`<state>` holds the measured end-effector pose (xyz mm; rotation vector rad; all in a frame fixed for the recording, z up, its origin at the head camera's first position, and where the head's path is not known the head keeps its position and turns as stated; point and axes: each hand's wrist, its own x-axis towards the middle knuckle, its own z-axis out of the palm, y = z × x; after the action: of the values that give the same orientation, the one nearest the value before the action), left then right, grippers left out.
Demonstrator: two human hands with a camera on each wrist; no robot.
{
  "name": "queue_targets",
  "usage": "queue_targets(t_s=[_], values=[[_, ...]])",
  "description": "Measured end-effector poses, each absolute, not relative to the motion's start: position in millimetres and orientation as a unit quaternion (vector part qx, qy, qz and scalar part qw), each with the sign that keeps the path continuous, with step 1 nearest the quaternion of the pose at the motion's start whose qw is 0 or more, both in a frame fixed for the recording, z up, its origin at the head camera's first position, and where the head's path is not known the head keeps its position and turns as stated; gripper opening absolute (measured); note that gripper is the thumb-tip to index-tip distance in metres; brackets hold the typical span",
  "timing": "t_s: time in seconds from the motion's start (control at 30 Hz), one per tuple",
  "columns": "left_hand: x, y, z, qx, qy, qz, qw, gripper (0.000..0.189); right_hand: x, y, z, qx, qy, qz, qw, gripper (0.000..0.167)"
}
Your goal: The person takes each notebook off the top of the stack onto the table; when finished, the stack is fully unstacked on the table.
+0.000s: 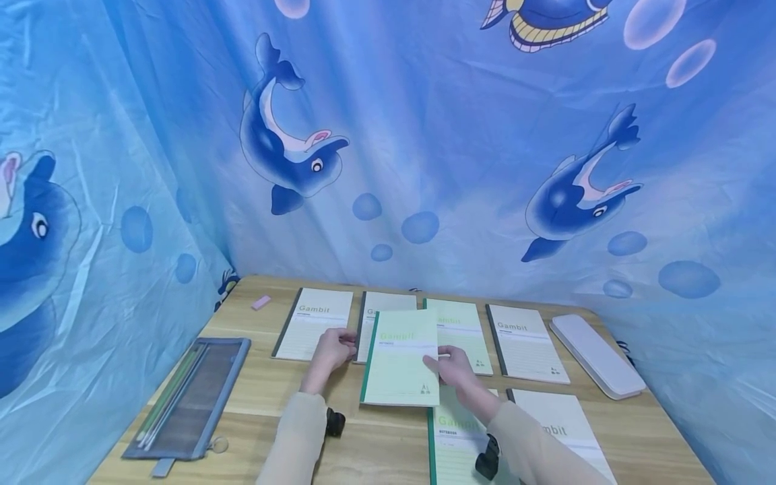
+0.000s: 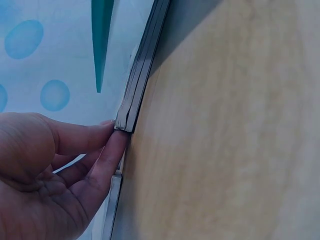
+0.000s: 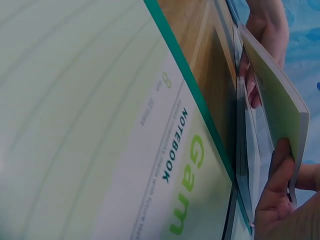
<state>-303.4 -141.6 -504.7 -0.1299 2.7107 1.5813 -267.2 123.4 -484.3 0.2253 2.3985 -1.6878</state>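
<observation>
My right hand (image 1: 456, 372) grips the right edge of a pale green notebook (image 1: 400, 367) with a green spine. That notebook is raised and tilted, overlapping the notebooks behind it. My left hand (image 1: 331, 350) is at the near left corner of a white notebook (image 1: 393, 300) with a black spine, in the back row. In the left wrist view, thumb and fingers (image 2: 102, 167) pinch the corner of the black-spined notebook (image 2: 140, 75), which looks several layers thick. The raised notebook (image 3: 277, 85) partly covers the left hand in the right wrist view.
White notebooks (image 1: 324, 306) (image 1: 527, 337) and a green notebook (image 1: 463, 316) lie in the back row. Another green one (image 1: 451, 451) and a white one (image 1: 560, 411) lie nearer. A mesh pencil pouch (image 1: 206, 397), pink eraser (image 1: 261, 302) and pale case (image 1: 597, 357) are at the sides.
</observation>
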Motion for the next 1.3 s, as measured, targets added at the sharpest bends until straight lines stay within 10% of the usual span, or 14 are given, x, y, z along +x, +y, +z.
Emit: queue_targets(t_s=[1.3], values=[[-304.0, -142.5, -506.1, -0.039, 0.857, 0.514, -0.007, 0.035, -186.3, 123.6, -497.2, 0.018, 0.786, -0.594, 0.169, 0.045]])
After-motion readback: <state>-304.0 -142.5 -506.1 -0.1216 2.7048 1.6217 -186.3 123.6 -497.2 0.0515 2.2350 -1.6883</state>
